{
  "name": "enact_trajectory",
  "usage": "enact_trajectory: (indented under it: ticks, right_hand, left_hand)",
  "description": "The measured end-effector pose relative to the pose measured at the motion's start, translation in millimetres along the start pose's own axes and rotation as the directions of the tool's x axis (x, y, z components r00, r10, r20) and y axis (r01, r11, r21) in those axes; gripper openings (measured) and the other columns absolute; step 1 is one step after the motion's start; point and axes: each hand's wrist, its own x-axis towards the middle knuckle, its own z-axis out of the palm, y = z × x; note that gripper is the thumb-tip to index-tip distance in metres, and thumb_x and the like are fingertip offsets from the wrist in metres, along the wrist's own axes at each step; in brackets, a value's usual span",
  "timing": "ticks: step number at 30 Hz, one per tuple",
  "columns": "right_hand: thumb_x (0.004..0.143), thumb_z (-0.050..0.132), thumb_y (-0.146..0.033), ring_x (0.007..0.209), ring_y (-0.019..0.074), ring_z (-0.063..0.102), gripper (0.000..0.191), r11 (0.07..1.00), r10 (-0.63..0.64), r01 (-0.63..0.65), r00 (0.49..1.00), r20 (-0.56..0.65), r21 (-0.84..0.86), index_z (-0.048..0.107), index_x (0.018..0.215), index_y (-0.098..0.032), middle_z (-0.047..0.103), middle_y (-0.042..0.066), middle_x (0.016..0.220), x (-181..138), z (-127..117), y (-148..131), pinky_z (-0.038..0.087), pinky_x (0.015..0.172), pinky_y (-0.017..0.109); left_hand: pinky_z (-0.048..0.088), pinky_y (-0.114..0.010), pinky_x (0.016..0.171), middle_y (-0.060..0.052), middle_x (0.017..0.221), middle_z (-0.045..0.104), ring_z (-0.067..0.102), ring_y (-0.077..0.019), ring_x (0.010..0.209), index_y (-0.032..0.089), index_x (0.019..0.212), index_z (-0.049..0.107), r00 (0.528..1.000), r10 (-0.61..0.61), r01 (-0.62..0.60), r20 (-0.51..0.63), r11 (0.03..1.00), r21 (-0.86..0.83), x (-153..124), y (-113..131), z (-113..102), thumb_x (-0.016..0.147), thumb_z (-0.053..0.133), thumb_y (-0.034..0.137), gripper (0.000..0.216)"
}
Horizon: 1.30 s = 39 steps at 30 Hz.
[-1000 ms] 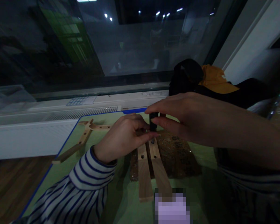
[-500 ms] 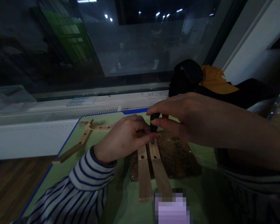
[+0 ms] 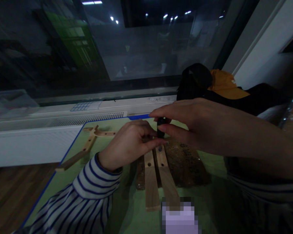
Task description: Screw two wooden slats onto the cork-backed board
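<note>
A short black handle, which looks like a screwdriver's (image 3: 160, 127), stands upright over the right one of two wooden legs. My right hand (image 3: 185, 122) holds it from above between thumb and fingers. Below, a small metal piece (image 3: 160, 148) shows at a hole in the right wooden leg (image 3: 168, 180); whether it is a screw or the tool's tip I cannot tell. My left hand (image 3: 130, 143) is closed low around that spot, its thumb crossing just under the handle. What its fingers pinch is hidden. Beside it lies the left wooden leg (image 3: 151, 187).
A brown taped package (image 3: 185, 162) lies under the wooden legs on the green tabletop (image 3: 127, 208). Another jointed wooden piece (image 3: 90, 143) rests at left. Behind are a radiator (image 3: 34, 143), a window, and dark caps with an orange cap (image 3: 226, 86). A blurred purple object (image 3: 179, 219) sits in front.
The fingers of my right hand have shifted slightly around the black handle, the index finger reaching farther left. My left hand and the wooden legs stay in place.
</note>
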Motion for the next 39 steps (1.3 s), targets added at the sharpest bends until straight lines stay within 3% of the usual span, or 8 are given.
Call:
enact_trajectory:
  ticks: [9, 31, 39]
  right_hand:
    - [0.09, 0.043, -0.024, 0.078, 0.0171, 0.058, 0.025, 0.998, 0.034, -0.037, 0.998, 0.058, 0.054, 0.063, 0.106, -0.019, 0.063, 0.002, 0.085, 1.0, -0.7, -2.7, 0.04, 0.067, 0.03]
    - [0.09, 0.043, -0.028, 0.075, 0.0165, 0.058, 0.024, 0.998, 0.06, -0.061, 0.996, 0.062, 0.019, 0.063, 0.098, -0.02, 0.063, 0.002, 0.081, 1.4, -1.4, -1.5, 0.039, 0.065, 0.029]
    - [0.09, 0.043, -0.028, 0.08, 0.0177, 0.06, 0.024, 0.999, 0.039, -0.04, 0.998, 0.042, 0.016, 0.061, 0.104, -0.019, 0.065, 0.003, 0.089, 1.9, -0.3, 0.3, 0.042, 0.069, 0.03]
  left_hand:
    - [0.049, -0.029, 0.069, -0.004, 0.075, 0.07, 0.064, -0.018, 0.073, 0.016, 0.079, 0.072, 0.999, 0.013, -0.013, 0.035, 1.0, 0.007, 0.9, 1.7, -2.1, 0.081, 0.063, 0.035, 0.021]
    - [0.049, -0.027, 0.068, -0.004, 0.077, 0.07, 0.064, -0.0172, 0.073, 0.017, 0.082, 0.071, 0.996, -0.01, 0.012, 0.087, 1.0, -0.023, 0.0, -0.1, -2.4, 0.082, 0.06, 0.032, 0.019]
    - [0.046, -0.026, 0.059, -0.002, 0.069, 0.066, 0.06, -0.0152, 0.063, 0.015, 0.076, 0.068, 0.998, -0.07, 0.07, 0.001, 0.996, -0.053, 0.4, 1.7, 0.1, 0.077, 0.066, 0.037, 0.022]
